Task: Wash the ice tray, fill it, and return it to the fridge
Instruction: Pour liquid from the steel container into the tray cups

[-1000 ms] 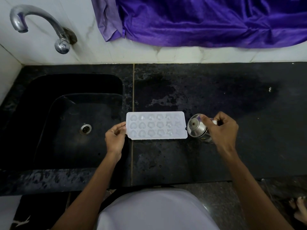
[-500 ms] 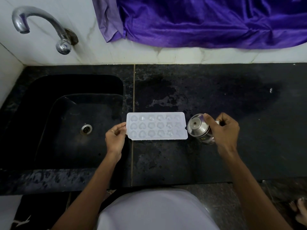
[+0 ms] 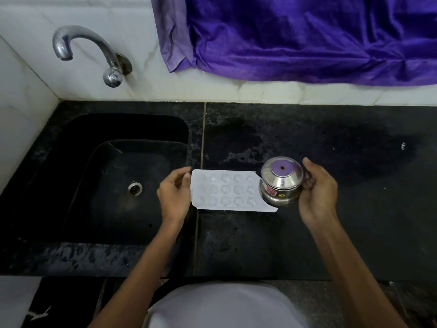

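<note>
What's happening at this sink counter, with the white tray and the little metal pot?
A person stands at a black counter beside a sink. Their right hand grips a small steel pot, tipped over the right end of a white ice tray lying flat on the counter. Their left hand is at the tray's left edge, fingers relaxed. No water stream is visible, so filling has probably not begun.

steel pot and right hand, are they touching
Touching. The head view shows the right hand with fingers and thumb curled against the sides of the steel pot, no gap.
</note>
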A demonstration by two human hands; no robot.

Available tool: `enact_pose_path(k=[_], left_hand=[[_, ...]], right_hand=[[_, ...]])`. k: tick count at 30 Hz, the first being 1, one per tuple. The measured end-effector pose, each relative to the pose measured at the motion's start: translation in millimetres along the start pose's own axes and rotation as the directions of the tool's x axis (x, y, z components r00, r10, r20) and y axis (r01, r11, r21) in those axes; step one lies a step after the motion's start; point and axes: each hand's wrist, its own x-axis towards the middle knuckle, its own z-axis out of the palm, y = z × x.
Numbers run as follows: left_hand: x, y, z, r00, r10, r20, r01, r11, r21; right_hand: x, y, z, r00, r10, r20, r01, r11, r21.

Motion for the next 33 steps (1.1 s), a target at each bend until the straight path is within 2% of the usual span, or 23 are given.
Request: enact_pose_path(k=[2,4,7,14,18,23,27,33], left_hand=[[-2.2,28.0,8.7,0.984,0.030,0.177,0.001,0.985,-0.172],[-7.0,54.4,18.0,0.953,0.018,0.304,0.082,0.946,-0.313],[-9.2,74.4,27.9,0.930,-0.019,0.368,0.179,0.895,-0.407],[19.4,60.5,22.4,0.946,-0.126,0.298,0.259,0.848,-0.463],[40.0,54.0,20.7,0.959,-0.168,0.228,0.258,0.851,-0.458],[70.5,38.2,29.9,0.978,-0.174,0.117,0.207,0.891,-0.404],[101.2,36.0,36.2,0.984,-0.166,0.065,0.178,0.907,-0.381],[143.5,32.5,53.6,0.984,-0.165,0.066,0.178,0.927,-0.330]], right_hand=[[0.2,4.7,18.3,0.999,0.014,0.052,-0.017,0.998,0.055],[0.4,10.7,36.9,0.993,0.029,0.111,-0.035,0.998,0.059],[1.5,21.1,64.1,0.981,0.033,0.192,-0.044,0.998,0.053],[5.1,44.8,99.9,0.948,0.049,0.315,-0.031,0.998,-0.063],[18.6,59.7,103.1,0.908,0.103,0.406,0.026,0.954,-0.300],[40.3,72.7,110.8,0.849,0.153,0.506,0.138,0.859,-0.492],[64.0,80.9,121.8,0.853,0.130,0.505,0.251,0.747,-0.616],[92.8,90.3,141.0,0.901,0.065,0.429,0.251,0.730,-0.636]])
